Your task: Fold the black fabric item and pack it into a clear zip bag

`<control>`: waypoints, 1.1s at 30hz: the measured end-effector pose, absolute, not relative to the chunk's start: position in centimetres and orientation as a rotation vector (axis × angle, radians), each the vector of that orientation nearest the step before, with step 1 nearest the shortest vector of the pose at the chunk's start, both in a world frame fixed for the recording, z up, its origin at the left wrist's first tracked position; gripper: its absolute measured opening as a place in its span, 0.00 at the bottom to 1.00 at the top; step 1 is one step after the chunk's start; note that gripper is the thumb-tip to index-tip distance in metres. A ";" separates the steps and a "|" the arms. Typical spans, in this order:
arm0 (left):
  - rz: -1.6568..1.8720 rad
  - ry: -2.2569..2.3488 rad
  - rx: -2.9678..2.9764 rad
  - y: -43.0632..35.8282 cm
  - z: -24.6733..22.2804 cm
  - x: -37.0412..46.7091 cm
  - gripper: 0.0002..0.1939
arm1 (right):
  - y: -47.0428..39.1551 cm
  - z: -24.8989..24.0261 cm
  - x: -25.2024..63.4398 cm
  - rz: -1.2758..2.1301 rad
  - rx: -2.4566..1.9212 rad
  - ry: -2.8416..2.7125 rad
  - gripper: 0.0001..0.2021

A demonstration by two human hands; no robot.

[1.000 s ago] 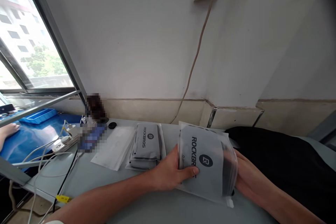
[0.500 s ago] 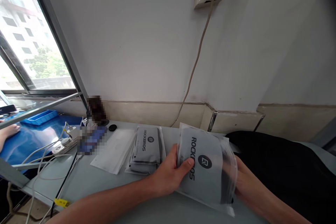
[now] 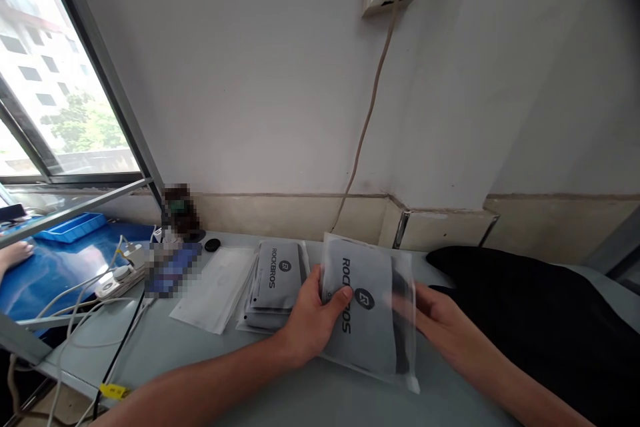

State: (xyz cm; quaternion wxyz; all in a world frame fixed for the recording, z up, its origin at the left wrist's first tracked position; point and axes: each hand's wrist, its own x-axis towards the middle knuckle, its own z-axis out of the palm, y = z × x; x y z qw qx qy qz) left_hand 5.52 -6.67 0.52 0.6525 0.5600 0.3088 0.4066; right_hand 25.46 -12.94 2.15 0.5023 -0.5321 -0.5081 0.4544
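A frosted bag (image 3: 373, 340) with a ROCKBROS logo and dark contents is tilted above the grey table. My left hand (image 3: 317, 317) grips its left edge, thumb on the front. At the bag's right side, my right hand (image 3: 435, 313) has its fingertips inside the clear opening, seen blurred through the plastic; whether they pinch anything is unclear. Just left of my left hand lies a stack of similar ROCKBROS bags (image 3: 277, 280). Flat translucent bags (image 3: 215, 287) lie further left.
Black cloth (image 3: 530, 320) covers the table's right side. A power strip (image 3: 120, 280) with cables, a blurred-out blue object (image 3: 175, 270) and a black round lid (image 3: 213, 245) are at left. Another person's hand (image 3: 17, 253) rests by a blue tray (image 3: 73, 227).
The held bag and my left hand have shifted left, nearer the stack. My right hand has also moved left, with its fingers further across the bag's clear end.
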 end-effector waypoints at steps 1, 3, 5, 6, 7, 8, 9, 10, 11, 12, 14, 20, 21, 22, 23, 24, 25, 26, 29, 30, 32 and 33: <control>0.966 0.713 1.241 -6.7 0.7 5.6 0.26 | -12.7 2.1 25.7 1.033 -1.282 -1.227 0.23; 1.005 0.721 1.175 -6.8 1.1 5.5 0.26 | -12.3 2.0 25.9 0.974 -1.255 -1.205 0.23; 0.955 0.711 1.114 -6.9 1.4 5.4 0.28 | -12.3 1.9 25.8 0.966 -1.226 -1.203 0.24; 0.905 0.714 1.085 -6.9 1.5 5.4 0.29 | -12.3 1.8 25.7 0.962 -1.216 -1.209 0.24; 0.848 0.720 1.057 -6.9 1.6 5.3 0.30 | -12.4 1.7 25.6 0.955 -1.217 -1.214 0.24; 0.792 0.727 1.031 -6.8 1.6 5.2 0.30 | -12.5 1.7 25.5 0.945 -1.224 -1.216 0.24; 0.746 0.729 1.013 -6.7 1.6 5.1 0.31 | -12.5 1.7 25.4 0.934 -1.239 -1.216 0.24; 0.715 0.725 1.006 -6.5 1.5 5.0 0.30 | -12.6 1.6 25.4 0.921 -1.259 -1.215 0.23; 0.695 0.715 1.010 -6.4 1.5 5.0 0.30 | -12.6 1.7 25.4 0.904 -1.282 -1.217 0.22; 0.686 0.703 1.021 -6.3 1.5 4.9 0.30 | -12.6 1.7 25.5 0.883 -1.302 -1.220 0.21; 0.697 0.688 1.048 -6.1 1.5 4.8 0.29 | -12.6 1.9 25.6 0.849 -1.328 -1.222 0.20; 0.665 0.617 1.134 -6.5 1.1 4.6 0.28 | -12.9 2.0 25.3 0.891 -1.390 -1.159 0.16; 0.668 0.621 1.137 -6.6 1.0 4.7 0.28 | -12.9 1.9 25.2 0.892 -1.398 -1.158 0.14; 0.684 0.636 1.128 -6.7 0.9 4.7 0.28 | -12.9 1.8 25.2 0.887 -1.397 -1.160 0.13; 0.707 0.658 1.110 -6.7 0.9 4.8 0.28 | -12.8 1.6 25.1 0.872 -1.387 -1.165 0.12; 0.731 0.681 1.085 -6.8 0.9 4.9 0.28 | -12.8 1.5 25.2 0.839 -1.376 -1.168 0.12; 0.758 0.701 1.056 -6.8 1.0 5.0 0.29 | -12.7 1.3 25.2 0.792 -1.372 -1.165 0.13; 0.787 0.717 1.027 -6.8 1.1 5.1 0.29 | -12.6 1.2 25.3 0.736 -1.378 -1.154 0.14; 0.853 0.739 0.947 -6.8 1.6 5.2 0.30 | -12.7 1.1 25.5 0.616 -1.424 -1.128 0.16; 0.856 0.735 0.935 -6.7 1.7 5.2 0.31 | -12.8 1.1 25.5 0.628 -1.425 -1.138 0.16; 0.829 0.711 0.939 -6.7 1.8 5.1 0.31 | -13.2 1.3 25.5 0.740 -1.390 -1.169 0.17; 0.811 0.701 0.948 -6.6 1.8 5.1 0.31 | -13.4 1.4 25.4 0.829 -1.356 -1.172 0.18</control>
